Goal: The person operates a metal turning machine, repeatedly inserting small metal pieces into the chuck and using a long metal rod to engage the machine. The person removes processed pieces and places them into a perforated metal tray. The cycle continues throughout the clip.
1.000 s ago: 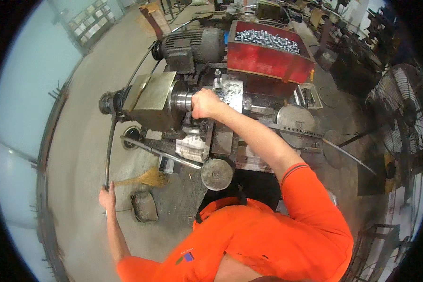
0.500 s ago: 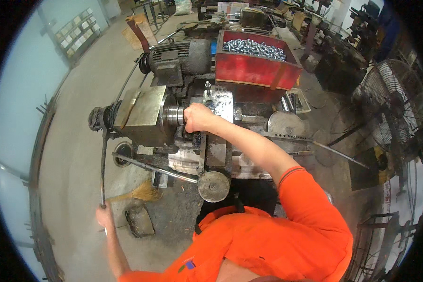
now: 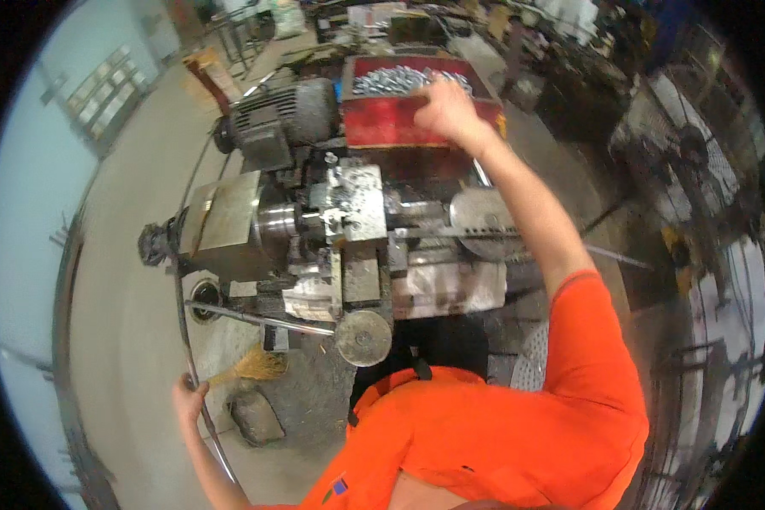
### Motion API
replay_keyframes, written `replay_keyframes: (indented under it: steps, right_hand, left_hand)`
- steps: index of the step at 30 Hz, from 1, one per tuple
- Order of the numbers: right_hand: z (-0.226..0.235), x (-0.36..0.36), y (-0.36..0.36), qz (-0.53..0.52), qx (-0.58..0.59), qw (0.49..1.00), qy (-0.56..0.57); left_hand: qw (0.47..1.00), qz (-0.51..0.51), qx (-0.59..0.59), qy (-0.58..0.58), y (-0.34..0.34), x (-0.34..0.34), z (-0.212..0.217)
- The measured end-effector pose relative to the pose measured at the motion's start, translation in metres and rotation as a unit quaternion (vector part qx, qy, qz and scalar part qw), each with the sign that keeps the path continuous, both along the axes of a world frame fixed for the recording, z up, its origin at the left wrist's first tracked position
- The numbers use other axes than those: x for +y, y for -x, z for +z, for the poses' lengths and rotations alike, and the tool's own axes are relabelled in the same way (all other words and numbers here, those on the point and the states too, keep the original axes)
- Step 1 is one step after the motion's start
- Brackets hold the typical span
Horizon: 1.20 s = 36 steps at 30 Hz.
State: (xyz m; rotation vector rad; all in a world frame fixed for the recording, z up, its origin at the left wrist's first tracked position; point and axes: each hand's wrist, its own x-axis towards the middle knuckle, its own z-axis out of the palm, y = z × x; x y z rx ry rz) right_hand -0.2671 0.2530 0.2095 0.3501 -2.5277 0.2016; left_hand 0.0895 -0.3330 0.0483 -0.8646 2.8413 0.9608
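While my left hand (image 3: pixel 189 399) grips the long rod (image 3: pixel 179 293), lower left, my right hand (image 3: pixel 450 106), fingers too blurred to judge, overlaps the red box (image 3: pixel 382 123) of metal parts (image 3: pixel 387 81), upper centre; I should hold the rod steady.

Moderate, diffuse light in your view; glints on the metal block (image 3: pixel 363 200). Your right hand (image 3: pixel 447 109) and the fan (image 3: pixel 678 140) blur softly. Fisheye bends the pale wall (image 3: pixel 27 246); corners black. Upper-right background dim.
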Motion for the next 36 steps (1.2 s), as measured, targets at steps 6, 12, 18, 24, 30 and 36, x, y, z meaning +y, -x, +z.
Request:
replay_keyframes:
  steps: [6,12,18,24,30,36]
  right_hand:
    - [-0.011,0.092,-0.093,0.109,0.075,0.986,0.1]
    - [-0.173,0.198,-0.348,-0.183,-0.217,0.95,0.132]
    - [-0.336,0.185,-0.554,-0.237,-0.487,0.831,0.127]
    - [-0.36,0.183,-0.582,-0.16,-0.588,0.786,0.104]
    - [-0.355,0.188,-0.563,-0.191,-0.584,0.784,0.087]
    - [-0.381,0.184,-0.569,-0.174,-0.586,0.79,0.048]
  left_hand:
    - [0.958,0.052,0.105,-0.261,0.019,-0.032,-0.044]
    - [0.945,0.113,0.063,-0.302,0.039,-0.038,-0.049]
    - [0.941,0.143,0.042,-0.304,0.029,-0.062,-0.064]
    - [0.944,0.132,0.033,-0.301,0.037,-0.066,-0.064]
    - [0.944,0.123,0.028,-0.304,0.03,-0.074,-0.064]
    - [0.957,0.149,0.047,-0.243,0.031,-0.046,-0.056]
